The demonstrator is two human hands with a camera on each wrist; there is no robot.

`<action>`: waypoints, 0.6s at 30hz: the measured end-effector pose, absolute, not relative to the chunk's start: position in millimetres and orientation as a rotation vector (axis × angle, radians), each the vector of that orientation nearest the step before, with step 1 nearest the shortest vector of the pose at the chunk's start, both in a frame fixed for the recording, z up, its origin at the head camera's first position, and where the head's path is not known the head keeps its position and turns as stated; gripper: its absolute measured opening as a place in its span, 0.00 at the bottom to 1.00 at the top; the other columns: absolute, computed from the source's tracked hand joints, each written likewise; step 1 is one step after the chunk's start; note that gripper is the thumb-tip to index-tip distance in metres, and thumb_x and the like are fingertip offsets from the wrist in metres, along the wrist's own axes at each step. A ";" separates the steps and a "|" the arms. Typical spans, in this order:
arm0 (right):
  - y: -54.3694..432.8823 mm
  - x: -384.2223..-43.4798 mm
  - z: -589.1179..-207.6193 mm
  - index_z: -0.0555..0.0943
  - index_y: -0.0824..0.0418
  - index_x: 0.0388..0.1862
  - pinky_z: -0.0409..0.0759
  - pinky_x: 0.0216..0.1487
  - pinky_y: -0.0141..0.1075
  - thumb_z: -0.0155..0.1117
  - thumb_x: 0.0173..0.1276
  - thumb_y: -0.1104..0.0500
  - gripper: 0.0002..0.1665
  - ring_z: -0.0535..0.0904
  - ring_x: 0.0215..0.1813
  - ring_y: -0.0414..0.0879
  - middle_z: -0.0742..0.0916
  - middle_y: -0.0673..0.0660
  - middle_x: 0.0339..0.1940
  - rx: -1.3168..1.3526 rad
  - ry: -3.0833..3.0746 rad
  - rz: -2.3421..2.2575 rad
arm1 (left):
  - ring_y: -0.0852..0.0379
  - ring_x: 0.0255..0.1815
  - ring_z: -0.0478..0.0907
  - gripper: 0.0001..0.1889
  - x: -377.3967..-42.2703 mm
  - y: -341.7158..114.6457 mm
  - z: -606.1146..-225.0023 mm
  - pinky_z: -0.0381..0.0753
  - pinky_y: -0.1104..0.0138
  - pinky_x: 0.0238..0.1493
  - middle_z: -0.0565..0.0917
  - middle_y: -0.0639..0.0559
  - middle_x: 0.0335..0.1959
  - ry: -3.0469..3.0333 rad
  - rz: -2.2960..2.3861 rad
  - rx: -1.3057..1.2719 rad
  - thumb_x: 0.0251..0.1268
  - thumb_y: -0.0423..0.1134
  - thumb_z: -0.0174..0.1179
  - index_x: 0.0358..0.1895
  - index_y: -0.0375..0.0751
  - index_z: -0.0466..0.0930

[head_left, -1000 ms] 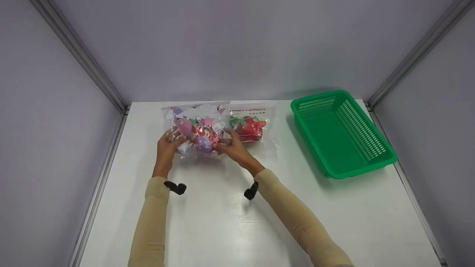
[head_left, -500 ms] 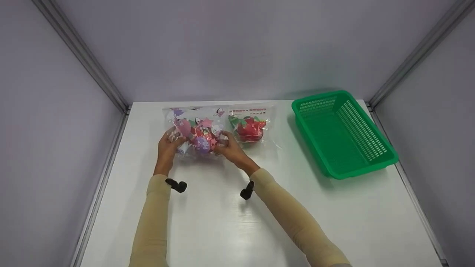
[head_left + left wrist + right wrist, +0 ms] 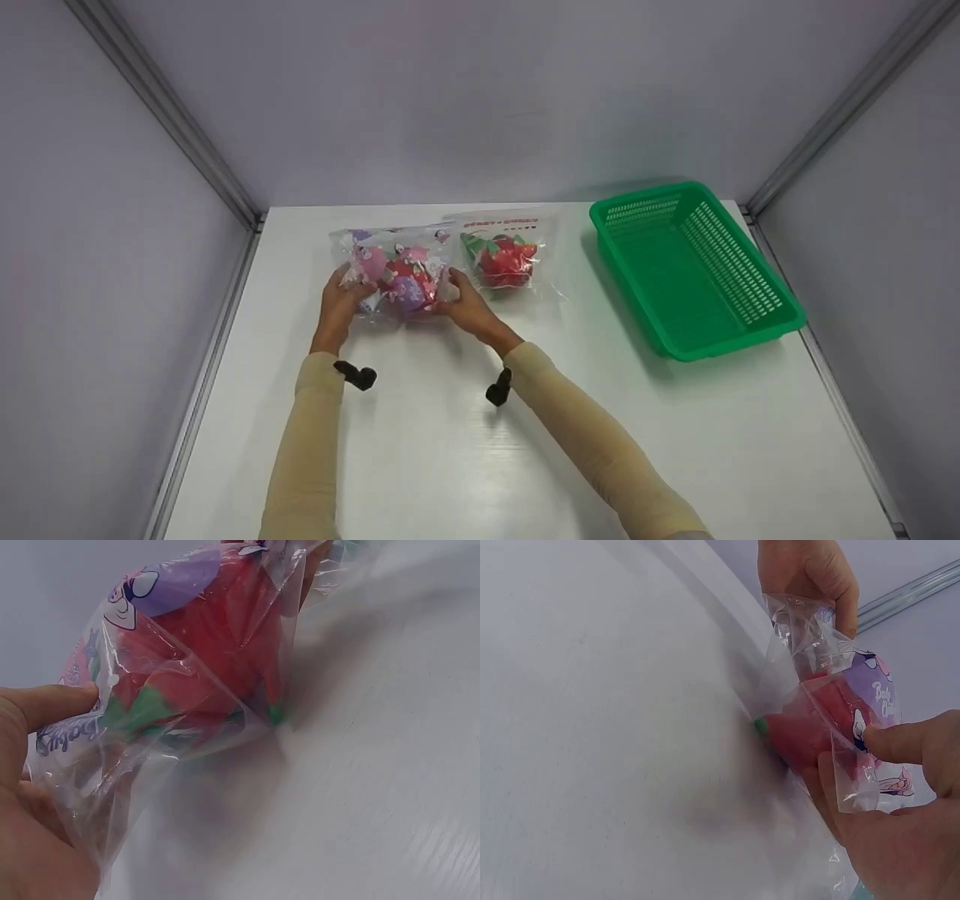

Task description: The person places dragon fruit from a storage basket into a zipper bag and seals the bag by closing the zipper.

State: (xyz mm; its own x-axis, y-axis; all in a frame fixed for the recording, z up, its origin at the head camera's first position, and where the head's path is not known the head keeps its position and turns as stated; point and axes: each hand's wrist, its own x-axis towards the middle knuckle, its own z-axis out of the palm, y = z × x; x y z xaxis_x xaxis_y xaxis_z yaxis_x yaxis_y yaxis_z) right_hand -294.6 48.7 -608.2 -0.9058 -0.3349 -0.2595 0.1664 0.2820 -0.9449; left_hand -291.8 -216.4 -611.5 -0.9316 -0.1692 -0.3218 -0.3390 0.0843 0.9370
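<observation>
A clear plastic bag (image 3: 411, 291) printed with pink and purple cartoon figures is held between both hands at the back left of the table. Inside it are red pieces with green ends (image 3: 202, 652). My left hand (image 3: 339, 304) grips the bag's left side, thumb in front and fingers behind. On the other side my right hand (image 3: 469, 307) pinches the bag between thumb and fingers, seen closely in the right wrist view. A shadow falls on the table under the bag. Just right of it lies a second clear bag (image 3: 506, 262), with red and green contents and red print on top.
A green plastic basket (image 3: 667, 349) with slotted sides stands at the right of the white table (image 3: 420, 442). Grey panels (image 3: 480, 97) close in the back and both sides. A dark wrist camera (image 3: 498, 388) sits at each cuff.
The held bag's top edge has dropped and tipped toward me, uncovering more of the second bag's left side. Both hands have shifted slightly, keeping their grip.
</observation>
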 end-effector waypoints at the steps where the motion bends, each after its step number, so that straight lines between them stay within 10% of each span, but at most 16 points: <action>1: 48.9 -294.4 -607.7 0.49 0.54 0.89 0.64 0.85 0.55 0.66 0.76 0.59 0.51 0.62 0.86 0.61 0.59 0.62 0.89 -0.161 2.154 -1.657 | 0.39 0.87 0.57 0.49 -292.4 -216.9 -611.8 0.59 0.47 0.86 0.55 0.39 0.88 2.237 1.948 -0.527 0.74 0.46 0.65 0.89 0.50 0.43; 8: 50.0 -292.8 -605.3 0.50 0.57 0.89 0.86 0.63 0.47 0.63 0.76 0.62 0.50 0.85 0.62 0.58 0.61 0.65 0.87 -0.222 2.171 -1.673 | 0.33 0.86 0.55 0.54 -294.9 -221.4 -616.1 0.58 0.45 0.86 0.55 0.29 0.85 2.457 1.729 -0.530 0.75 0.47 0.64 0.88 0.42 0.33; 18: 56.9 -297.3 -602.9 0.53 0.64 0.86 0.87 0.64 0.49 0.62 0.78 0.63 0.44 0.81 0.70 0.65 0.66 0.69 0.84 -0.236 2.116 -1.741 | 0.33 0.88 0.49 0.54 -298.6 -224.0 -616.3 0.54 0.45 0.87 0.49 0.28 0.87 2.521 1.659 -0.522 0.75 0.49 0.63 0.88 0.41 0.31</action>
State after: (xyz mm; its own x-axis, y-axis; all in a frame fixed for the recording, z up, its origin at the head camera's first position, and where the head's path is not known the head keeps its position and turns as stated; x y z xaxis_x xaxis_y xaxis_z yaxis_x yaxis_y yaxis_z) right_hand -297.3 56.9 -602.9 -0.9104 -0.3681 -0.1889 0.1145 0.2147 -0.9699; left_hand -298.6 -224.0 -616.3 -0.9389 -0.2373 -0.2492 -0.3228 0.3560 0.8770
